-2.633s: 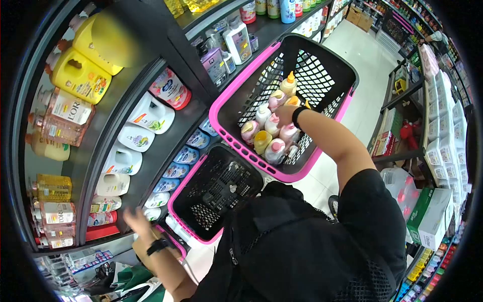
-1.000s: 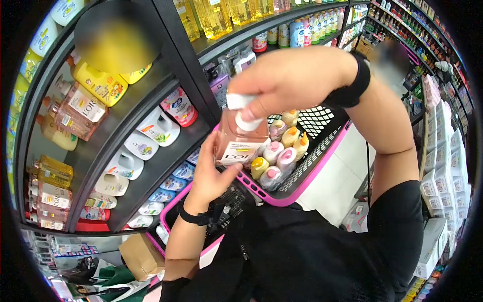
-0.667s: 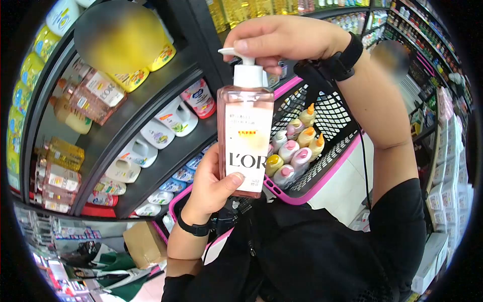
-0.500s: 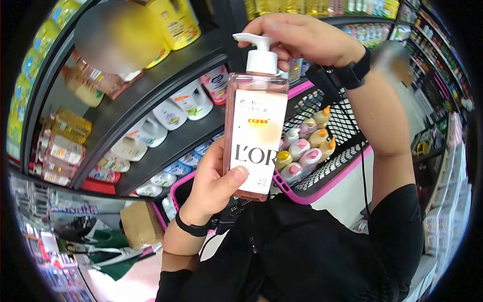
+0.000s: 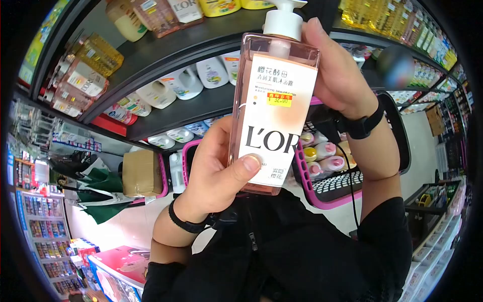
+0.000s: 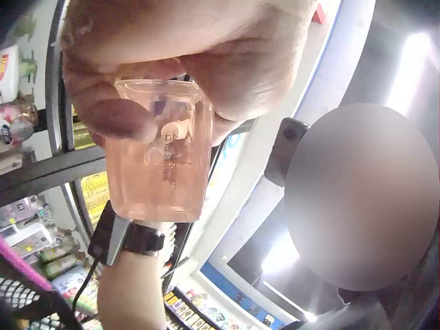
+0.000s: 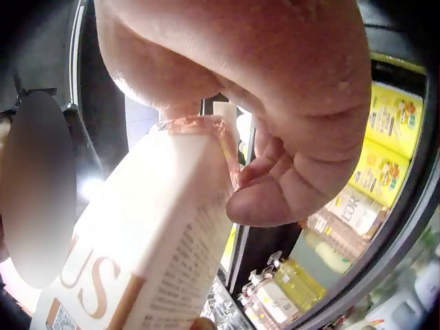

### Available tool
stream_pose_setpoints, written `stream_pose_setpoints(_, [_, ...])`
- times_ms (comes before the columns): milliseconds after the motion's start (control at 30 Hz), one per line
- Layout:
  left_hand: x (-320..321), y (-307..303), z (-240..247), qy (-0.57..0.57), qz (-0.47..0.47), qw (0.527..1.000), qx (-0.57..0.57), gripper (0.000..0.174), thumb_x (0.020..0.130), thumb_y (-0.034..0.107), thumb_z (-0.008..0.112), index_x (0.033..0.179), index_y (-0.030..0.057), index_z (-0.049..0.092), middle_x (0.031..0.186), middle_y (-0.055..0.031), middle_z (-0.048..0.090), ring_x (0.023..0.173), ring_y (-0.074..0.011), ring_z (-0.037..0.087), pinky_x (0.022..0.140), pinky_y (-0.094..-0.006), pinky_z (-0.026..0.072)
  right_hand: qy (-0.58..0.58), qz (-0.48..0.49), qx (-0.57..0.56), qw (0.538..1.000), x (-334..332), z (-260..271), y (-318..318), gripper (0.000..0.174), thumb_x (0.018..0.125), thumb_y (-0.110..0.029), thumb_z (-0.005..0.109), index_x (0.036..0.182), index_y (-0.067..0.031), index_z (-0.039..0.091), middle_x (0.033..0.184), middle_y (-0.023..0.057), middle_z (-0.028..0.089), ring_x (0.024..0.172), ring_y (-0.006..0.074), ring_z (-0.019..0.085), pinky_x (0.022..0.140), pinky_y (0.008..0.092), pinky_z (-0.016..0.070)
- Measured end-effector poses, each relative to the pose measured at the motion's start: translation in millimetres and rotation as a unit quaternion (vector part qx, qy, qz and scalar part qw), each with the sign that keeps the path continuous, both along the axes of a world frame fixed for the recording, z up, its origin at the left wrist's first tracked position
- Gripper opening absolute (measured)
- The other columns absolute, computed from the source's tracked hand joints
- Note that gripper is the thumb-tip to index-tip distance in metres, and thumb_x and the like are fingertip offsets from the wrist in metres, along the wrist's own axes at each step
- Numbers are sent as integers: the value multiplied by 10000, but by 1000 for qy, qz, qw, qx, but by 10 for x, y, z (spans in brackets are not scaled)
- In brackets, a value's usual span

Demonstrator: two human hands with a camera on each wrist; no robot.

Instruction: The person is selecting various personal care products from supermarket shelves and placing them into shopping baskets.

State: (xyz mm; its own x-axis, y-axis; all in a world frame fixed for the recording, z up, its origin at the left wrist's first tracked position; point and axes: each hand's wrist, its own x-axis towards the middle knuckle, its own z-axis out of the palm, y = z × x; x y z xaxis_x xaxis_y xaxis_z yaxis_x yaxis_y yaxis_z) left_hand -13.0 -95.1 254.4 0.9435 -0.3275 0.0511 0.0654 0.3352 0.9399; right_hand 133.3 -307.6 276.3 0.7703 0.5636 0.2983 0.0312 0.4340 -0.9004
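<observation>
In the head view my left hand (image 5: pixel 216 176) grips a pink, clear pump bottle of body wash (image 5: pixel 274 121) low down, thumb across its white label. The bottle stands nearly upright before my chest, lettered "L'OR", with a yellow price sticker. My right hand (image 5: pixel 337 70) holds its upper right side, thumb next to the white pump collar (image 5: pixel 283 24). From the right wrist, its fingers (image 7: pixel 261 203) curl at the shoulder of the bottle (image 7: pixel 137 206). The left wrist view looks at the base of the bottle (image 6: pixel 158 165), with printed characters on it.
A black basket with a pink rim (image 5: pixel 327 205) holds several bottles at the right. Another pink-rimmed basket (image 5: pixel 185 151) is partly hidden behind my left arm. Shelves (image 5: pixel 171 45) of bottles rise ahead. A cardboard box (image 5: pixel 143 173) sits left.
My right hand has left the basket and moved from the pump head to the bottle's side. The bottle came up, its label now facing the head camera. The view has turned left.
</observation>
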Motion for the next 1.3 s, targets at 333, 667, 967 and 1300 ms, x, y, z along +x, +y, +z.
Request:
stream_pose_setpoints(333, [-104,994,7,-83,55,995,-4,652,993,456,602,1378,-35,414,1268,-116,597,1136,-153,586,983,-328,471,-73,-42,38,996,-660,60,1249,720,988,-431,597,1484,5,310,1313,101,569,1178,173,582,984,346,493])
stream_pose_setpoints(667, [8,2266,-57,-152,69,986,-18,718,1024,570,443,1378,-55,438,1226,-100,611,1080,-135,578,935,-290,462,3,-33,-16,999,-1000,230,2587,781,881,-114,721,1492,1,248,1376,116,504,1262,188,524,1055,366,454])
stream_pose_setpoints(967, [334,2920,28,-243,116,963,13,672,1041,513,453,1358,-80,449,1183,-116,626,1041,-146,587,908,-290,471,-46,-65,-71,994,-835,301,3289,744,853,23,706,1474,-34,299,1355,79,534,1237,166,546,1041,358,462])
stream_pose_setpoints(1300, [1229,3441,117,-402,291,821,283,303,965,194,612,1156,-41,616,1120,-183,629,1014,-316,637,845,-377,519,-172,-234,-56,955,251,98,3242,655,835,-69,761,1388,-32,413,1237,93,637,1097,201,655,958,375,536])
